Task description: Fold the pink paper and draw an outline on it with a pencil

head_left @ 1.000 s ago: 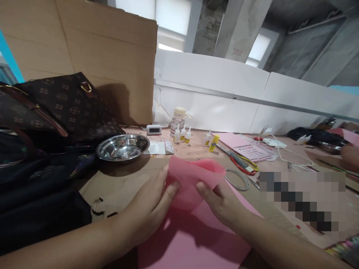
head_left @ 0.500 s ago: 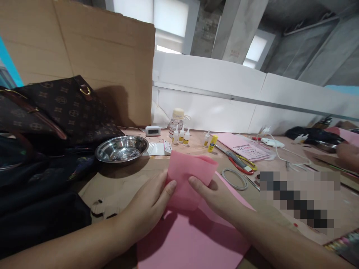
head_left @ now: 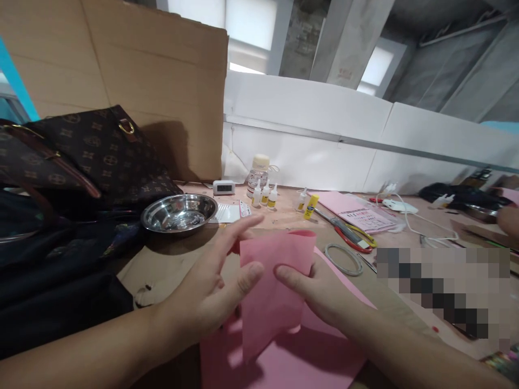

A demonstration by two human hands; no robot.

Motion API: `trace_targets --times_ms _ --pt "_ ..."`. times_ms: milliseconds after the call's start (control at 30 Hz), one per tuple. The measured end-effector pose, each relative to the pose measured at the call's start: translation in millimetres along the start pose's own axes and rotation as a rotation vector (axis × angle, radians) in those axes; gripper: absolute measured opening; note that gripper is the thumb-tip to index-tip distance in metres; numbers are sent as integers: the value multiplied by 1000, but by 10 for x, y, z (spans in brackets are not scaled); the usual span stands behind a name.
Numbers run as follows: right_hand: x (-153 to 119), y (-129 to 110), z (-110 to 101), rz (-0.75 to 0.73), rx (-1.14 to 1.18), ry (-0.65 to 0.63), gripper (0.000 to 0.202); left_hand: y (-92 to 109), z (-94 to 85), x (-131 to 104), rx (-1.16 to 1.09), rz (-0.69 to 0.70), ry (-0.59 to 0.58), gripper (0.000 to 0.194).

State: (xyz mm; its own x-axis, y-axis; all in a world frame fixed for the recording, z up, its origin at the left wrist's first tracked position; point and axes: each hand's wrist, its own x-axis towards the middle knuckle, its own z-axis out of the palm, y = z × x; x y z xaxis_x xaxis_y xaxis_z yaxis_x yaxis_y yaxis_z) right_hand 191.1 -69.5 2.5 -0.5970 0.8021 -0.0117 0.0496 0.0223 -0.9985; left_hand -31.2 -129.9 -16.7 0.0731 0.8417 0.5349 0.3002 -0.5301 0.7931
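A folded pink sheet is held up in front of me, its top right edge curling over. My right hand grips its right side, thumb on the near face and fingers behind. At the left edge, my left hand has its thumb against the near face, with the fingers raised and spread, partly behind the sheet. Below both hands a larger pink sheet lies flat on brown cardboard.
A metal bowl and a patterned bag are on the left. Behind are small glue bottles, a yellow glue stick and a lidded bottle. Scissors and a coiled ring lie right; a person's hand is at far right.
My left hand's fingers have lifted and spread from the folded sheet's left edge. The folded sheet's lower left corner now hangs further down. My right hand keeps its hold.
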Motion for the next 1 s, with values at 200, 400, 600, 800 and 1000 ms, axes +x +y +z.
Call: trace_targets --times_ms 200,400,600,800,1000 --pt "-36 -6 22 -161 -88 47 38 58 30 0 46 207 -72 53" --pt "-22 -62 42 -128 -151 0 27 26 38 -30 74 294 -77 64" --pt "24 -25 6 -131 -161 -44 26 119 58 -24 83 306 -74 46" --pt "54 45 -71 -135 -94 -194 51 47 59 -38 96 239 16 39" --pt "53 49 -73 -89 -185 -148 36 37 82 -33 102 203 2 39"
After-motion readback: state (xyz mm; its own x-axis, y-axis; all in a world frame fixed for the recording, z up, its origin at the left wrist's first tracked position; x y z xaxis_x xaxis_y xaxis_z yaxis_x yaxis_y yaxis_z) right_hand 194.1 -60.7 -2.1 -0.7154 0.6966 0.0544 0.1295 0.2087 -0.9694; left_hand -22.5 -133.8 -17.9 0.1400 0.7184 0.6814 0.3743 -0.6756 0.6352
